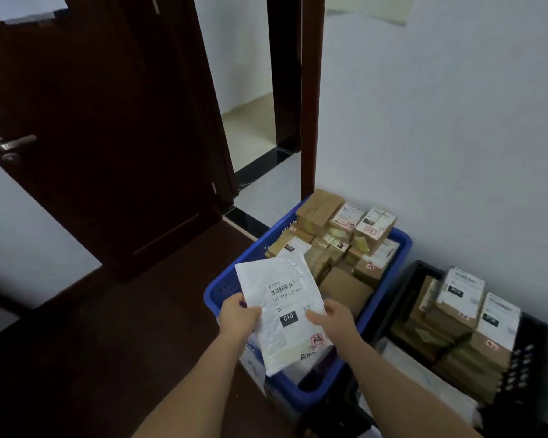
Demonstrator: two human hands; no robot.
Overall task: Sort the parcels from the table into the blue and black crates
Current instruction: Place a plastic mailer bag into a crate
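Observation:
A white padded mailer [282, 314] with a barcode and a black "010" label hangs above the near end of the blue crate [225, 287]. My left hand [238, 316] grips its left edge, thumb on top. On the mailer's right edge my right hand [332, 320] holds it too, its thumb lying over the label side. The blue crate is filled with brown cardboard parcels [345, 241]. To its right stands the black crate [408, 279], holding stacked brown parcels [462, 324] with white labels.
Both crates stand on a dark floor against a white wall [440, 137]. A dark wooden door [108, 137] stands open at the left, with a doorway [253, 128] behind the blue crate. White flat parcels [424, 380] lie at the near end of the black crate.

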